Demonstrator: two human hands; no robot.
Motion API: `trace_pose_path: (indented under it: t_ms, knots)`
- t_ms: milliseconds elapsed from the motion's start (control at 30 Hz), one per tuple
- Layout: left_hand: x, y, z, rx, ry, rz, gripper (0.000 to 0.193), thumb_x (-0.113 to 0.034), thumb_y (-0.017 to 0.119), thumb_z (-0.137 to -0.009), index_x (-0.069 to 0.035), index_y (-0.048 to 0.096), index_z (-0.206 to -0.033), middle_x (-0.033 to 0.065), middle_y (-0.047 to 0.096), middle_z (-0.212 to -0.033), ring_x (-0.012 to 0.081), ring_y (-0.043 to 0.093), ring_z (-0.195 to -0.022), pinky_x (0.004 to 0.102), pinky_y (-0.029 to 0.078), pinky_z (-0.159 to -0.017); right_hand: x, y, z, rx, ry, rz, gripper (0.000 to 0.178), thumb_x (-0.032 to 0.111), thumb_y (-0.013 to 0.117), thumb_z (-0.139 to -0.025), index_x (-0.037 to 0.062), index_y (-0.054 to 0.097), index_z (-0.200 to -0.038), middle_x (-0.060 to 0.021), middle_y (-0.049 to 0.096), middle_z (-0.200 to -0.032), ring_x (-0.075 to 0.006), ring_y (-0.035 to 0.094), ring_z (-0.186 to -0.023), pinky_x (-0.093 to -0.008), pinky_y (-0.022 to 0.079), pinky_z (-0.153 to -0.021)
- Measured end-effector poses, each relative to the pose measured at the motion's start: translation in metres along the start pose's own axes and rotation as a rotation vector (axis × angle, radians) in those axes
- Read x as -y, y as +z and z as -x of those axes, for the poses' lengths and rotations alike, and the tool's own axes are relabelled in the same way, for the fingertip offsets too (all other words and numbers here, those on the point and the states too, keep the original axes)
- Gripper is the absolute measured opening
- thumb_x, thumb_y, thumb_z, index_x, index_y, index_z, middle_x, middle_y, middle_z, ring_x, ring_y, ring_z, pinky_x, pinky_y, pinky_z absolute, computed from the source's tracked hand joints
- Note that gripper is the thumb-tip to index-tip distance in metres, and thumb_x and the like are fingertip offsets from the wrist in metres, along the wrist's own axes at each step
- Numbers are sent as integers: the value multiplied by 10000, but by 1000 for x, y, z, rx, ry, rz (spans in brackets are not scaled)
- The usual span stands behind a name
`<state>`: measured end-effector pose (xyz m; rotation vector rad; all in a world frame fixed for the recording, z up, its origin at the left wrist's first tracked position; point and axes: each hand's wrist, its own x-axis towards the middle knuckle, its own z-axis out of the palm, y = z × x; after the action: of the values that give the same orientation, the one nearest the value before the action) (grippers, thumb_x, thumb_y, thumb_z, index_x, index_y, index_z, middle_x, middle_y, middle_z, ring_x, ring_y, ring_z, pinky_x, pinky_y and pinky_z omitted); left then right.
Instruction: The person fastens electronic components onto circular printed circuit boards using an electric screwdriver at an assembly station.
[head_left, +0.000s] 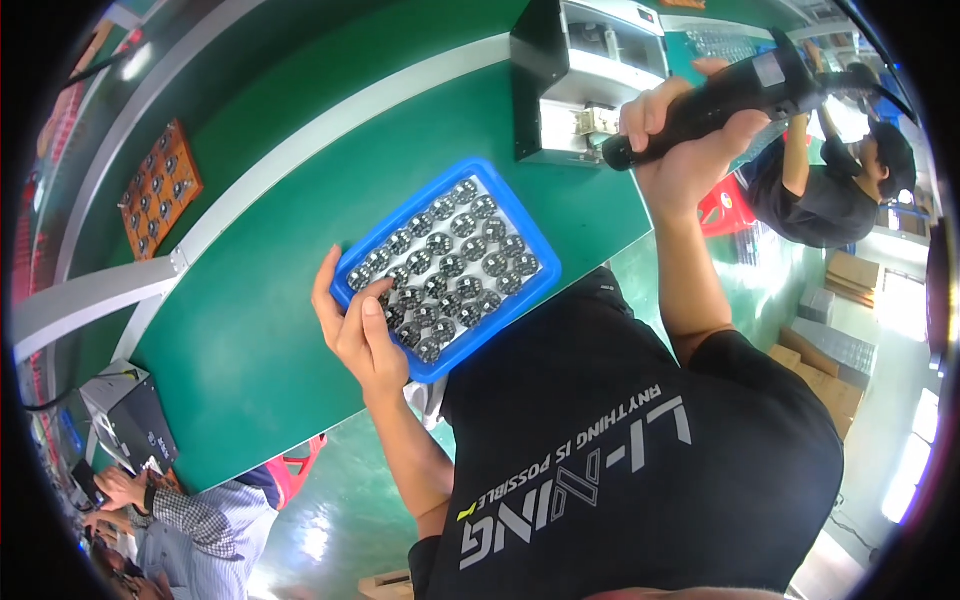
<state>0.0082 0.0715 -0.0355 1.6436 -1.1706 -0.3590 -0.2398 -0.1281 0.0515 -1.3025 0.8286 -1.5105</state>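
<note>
Left hand point(362, 345) gripped a plastic tray point(519, 216) by its edge, smooth bench point(250, 360) open leftward; right hand point(682, 172) clasped a cylindrical tool point(745, 92)

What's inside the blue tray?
Small, round, dark parts sit in rows on a white surface inside the blue tray. The left hand reaches over its left side, covering a little of the inside; whatever lies beneath the white surface is hidden.
</note>
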Motion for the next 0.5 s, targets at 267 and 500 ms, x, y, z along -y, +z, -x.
trace_pose_path:
  t_ms: [267,500]
  knots:
    - [11,1,2,-54,-3,137,506,-268,383,-1010,68,741,-886,266,515,-1368,383,522,-1222,453,390,-1039,-23,95,60,272,78,-479,974,929,258,-796,151,375,-1369,-88,501,-603,-200,469,-452,-347,427,-514]
    - [9,-3,3,-56,-40,179,499,-261,379,-1009,72,739,-911,280,495,-1384,403,524,-1242,466,399,-1050,-41,143,94,515,215,-315,935,903,387,-776,139,335,-1313,-102,547,-635,-199,513,-477,-347,464,-532]
